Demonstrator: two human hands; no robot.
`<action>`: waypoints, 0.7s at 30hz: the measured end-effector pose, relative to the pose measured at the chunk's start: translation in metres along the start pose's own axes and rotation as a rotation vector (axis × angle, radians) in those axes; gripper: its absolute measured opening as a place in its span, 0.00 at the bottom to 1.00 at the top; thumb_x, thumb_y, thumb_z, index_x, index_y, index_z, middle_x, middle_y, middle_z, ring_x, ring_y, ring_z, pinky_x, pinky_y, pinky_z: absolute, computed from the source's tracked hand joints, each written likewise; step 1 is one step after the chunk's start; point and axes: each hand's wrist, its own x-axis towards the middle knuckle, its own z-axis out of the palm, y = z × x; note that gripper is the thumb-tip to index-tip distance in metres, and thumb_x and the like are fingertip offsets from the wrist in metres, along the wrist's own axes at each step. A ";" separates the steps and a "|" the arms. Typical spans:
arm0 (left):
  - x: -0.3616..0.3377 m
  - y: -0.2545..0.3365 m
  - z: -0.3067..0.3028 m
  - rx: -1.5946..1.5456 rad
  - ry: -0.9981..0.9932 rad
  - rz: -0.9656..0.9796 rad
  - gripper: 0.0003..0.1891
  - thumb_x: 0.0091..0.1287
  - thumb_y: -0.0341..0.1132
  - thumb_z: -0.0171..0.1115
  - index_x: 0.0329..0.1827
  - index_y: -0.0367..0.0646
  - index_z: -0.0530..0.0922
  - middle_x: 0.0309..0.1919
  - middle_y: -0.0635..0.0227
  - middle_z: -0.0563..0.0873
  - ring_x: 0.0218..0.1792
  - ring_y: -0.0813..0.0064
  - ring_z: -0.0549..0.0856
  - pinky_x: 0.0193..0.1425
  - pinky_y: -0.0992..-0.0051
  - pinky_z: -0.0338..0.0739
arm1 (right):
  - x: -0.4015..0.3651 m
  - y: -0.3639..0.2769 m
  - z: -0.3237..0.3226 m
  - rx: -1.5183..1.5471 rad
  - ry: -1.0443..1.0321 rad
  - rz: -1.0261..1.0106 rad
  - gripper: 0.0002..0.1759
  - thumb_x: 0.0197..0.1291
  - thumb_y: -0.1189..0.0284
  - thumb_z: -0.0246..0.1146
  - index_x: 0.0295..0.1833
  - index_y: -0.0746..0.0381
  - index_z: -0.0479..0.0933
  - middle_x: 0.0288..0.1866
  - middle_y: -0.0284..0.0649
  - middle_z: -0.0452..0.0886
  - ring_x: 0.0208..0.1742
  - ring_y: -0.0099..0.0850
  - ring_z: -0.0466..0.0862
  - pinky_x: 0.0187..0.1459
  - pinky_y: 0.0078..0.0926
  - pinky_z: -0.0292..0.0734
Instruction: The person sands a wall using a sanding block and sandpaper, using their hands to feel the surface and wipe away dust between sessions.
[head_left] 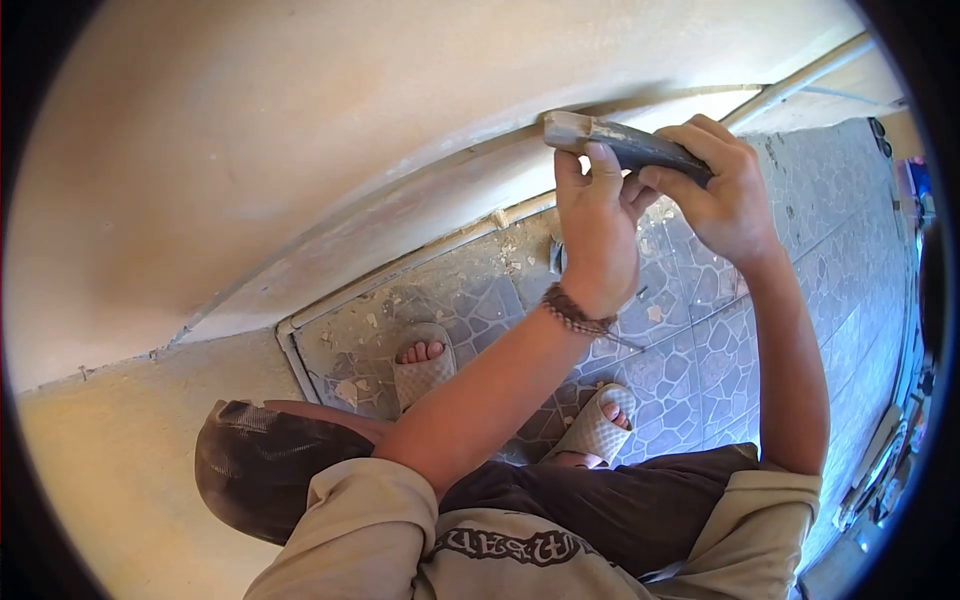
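Both my hands are raised to the wall (300, 130), on one long, dark grey bar-like piece (640, 148) with a pale, worn, squared end. My right hand (722, 185) is wrapped round its dark right part. My left hand (600, 225), with a braided bracelet at the wrist, grips it from below near the pale end, thumb up against its side. In this view the pale end overlaps the curved seam running along the wall. I cannot tell exactly what kind of tool the piece is.
A pipe (800, 85) slants along the wall at upper right, and another pipe (420, 258) follows the wall's foot. Pale flakes litter the stone-patterned floor tiles (720, 330). My feet in checkered slippers (598, 425) stand below. Assorted items (890, 450) lie along the right edge.
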 end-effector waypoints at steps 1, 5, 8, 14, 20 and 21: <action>0.000 -0.001 0.000 0.018 0.002 0.025 0.19 0.77 0.49 0.48 0.58 0.44 0.63 0.54 0.60 0.77 0.51 0.66 0.82 0.55 0.64 0.82 | 0.000 0.000 0.000 -0.005 0.011 0.005 0.12 0.46 0.74 0.71 0.39 0.64 0.83 0.30 0.42 0.79 0.29 0.39 0.81 0.34 0.34 0.75; -0.005 -0.004 -0.001 -0.002 0.186 0.129 0.17 0.78 0.47 0.46 0.56 0.43 0.64 0.52 0.62 0.77 0.50 0.67 0.80 0.54 0.66 0.81 | -0.005 -0.010 0.015 -0.069 0.077 -0.064 0.11 0.46 0.73 0.71 0.38 0.63 0.83 0.30 0.44 0.79 0.29 0.43 0.82 0.33 0.36 0.77; -0.004 -0.006 -0.003 0.023 0.187 0.213 0.15 0.79 0.46 0.44 0.55 0.43 0.65 0.51 0.63 0.77 0.50 0.68 0.80 0.56 0.65 0.79 | -0.008 -0.011 0.017 -0.082 0.108 -0.095 0.11 0.46 0.72 0.71 0.37 0.62 0.83 0.30 0.45 0.79 0.30 0.46 0.82 0.33 0.39 0.77; -0.001 -0.006 -0.004 0.008 0.102 0.042 0.16 0.78 0.48 0.46 0.54 0.44 0.66 0.53 0.62 0.76 0.53 0.66 0.79 0.59 0.64 0.78 | -0.012 0.002 0.009 -0.051 0.104 -0.035 0.11 0.45 0.71 0.71 0.36 0.61 0.83 0.31 0.44 0.79 0.29 0.46 0.82 0.33 0.39 0.77; -0.010 0.007 -0.006 0.054 0.221 0.192 0.15 0.79 0.47 0.43 0.53 0.45 0.67 0.49 0.64 0.77 0.50 0.72 0.79 0.58 0.69 0.76 | -0.006 -0.021 0.029 -0.094 0.110 -0.090 0.10 0.44 0.70 0.71 0.34 0.60 0.82 0.30 0.44 0.79 0.28 0.46 0.82 0.31 0.39 0.78; -0.010 0.005 -0.008 0.063 0.236 0.195 0.16 0.79 0.48 0.44 0.53 0.44 0.66 0.49 0.64 0.77 0.50 0.71 0.79 0.58 0.68 0.77 | -0.008 -0.019 0.028 -0.082 0.104 -0.101 0.10 0.45 0.69 0.71 0.34 0.60 0.83 0.30 0.44 0.79 0.27 0.45 0.82 0.31 0.39 0.78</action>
